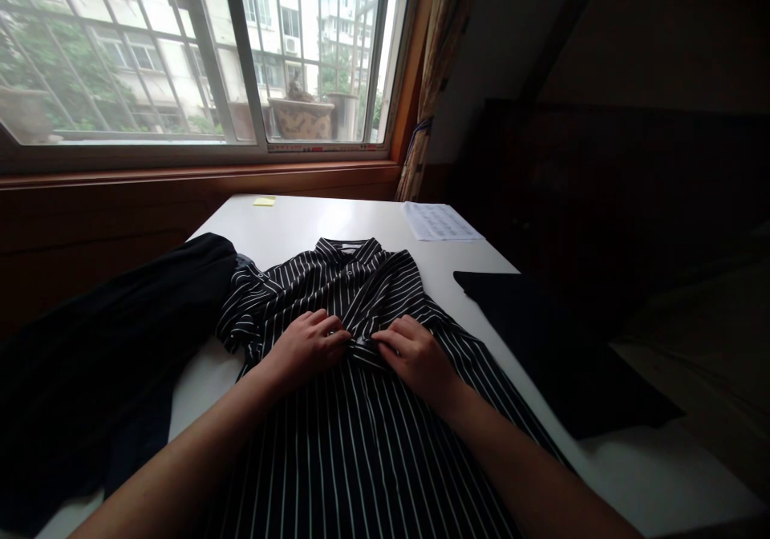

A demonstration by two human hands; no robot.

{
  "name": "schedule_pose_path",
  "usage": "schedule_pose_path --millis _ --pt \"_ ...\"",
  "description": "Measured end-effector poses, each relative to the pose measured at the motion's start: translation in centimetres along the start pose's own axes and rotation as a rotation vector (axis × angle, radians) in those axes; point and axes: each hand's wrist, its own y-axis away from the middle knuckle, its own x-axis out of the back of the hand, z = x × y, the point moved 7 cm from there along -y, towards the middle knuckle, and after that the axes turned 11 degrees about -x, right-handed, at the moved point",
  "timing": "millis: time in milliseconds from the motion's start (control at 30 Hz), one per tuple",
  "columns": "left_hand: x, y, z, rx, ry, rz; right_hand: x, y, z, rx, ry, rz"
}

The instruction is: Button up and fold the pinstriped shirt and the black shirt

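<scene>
A black shirt with white stripes (361, 435) lies face up on the white table, its collar pointing toward the window. My left hand (310, 340) pinches the fabric at the front middle of the shirt. Close by on the right, my right hand (415, 354) pinches the same front edge, a small gap between the two sets of fingertips. The cloth bunches up between them. Whether a button is between the fingers is too small to make out. The short sleeve on the left is spread out flat.
Dark clothing (120, 322) is heaped along the table's left side. A folded dark cloth (559, 354) lies on the right edge. Printed paper (442, 221) and a yellow sticky note (265, 201) rest at the far end of the table (337, 214), below a barred window.
</scene>
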Motion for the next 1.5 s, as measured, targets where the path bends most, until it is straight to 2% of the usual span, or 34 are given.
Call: schedule_pose_path --millis 200,333,467,600,700,933,1500 --pt "0.2 0.2 -0.3 0.005 0.094 0.067 -0.1 0.0 -0.4 -0.002 -0.002 0.010" --pt "0.7 0.6 -1.0 0.131 0.255 0.210 0.1 -0.1 -0.6 -0.028 0.008 0.026" --pt "0.8 0.9 -2.0 0.286 0.573 0.329 0.6 -0.1 -0.9 -0.020 -0.019 0.066" --pt "0.1 0.9 -2.7 0.429 0.957 0.272 0.7 -0.2 -1.2 0.015 -0.050 0.074" --pt "-0.2 1.1 -3.0 0.517 1.079 0.240 0.3 -0.2 -1.4 0.042 -0.051 0.066" --pt "-1.0 1.2 -2.9 0.537 1.151 0.205 -0.8 -0.1 -1.9 0.078 -0.043 0.041" --pt "-0.9 0.5 -2.1 0.445 1.034 0.149 -1.2 -0.1 -2.0 0.057 -0.071 0.037"
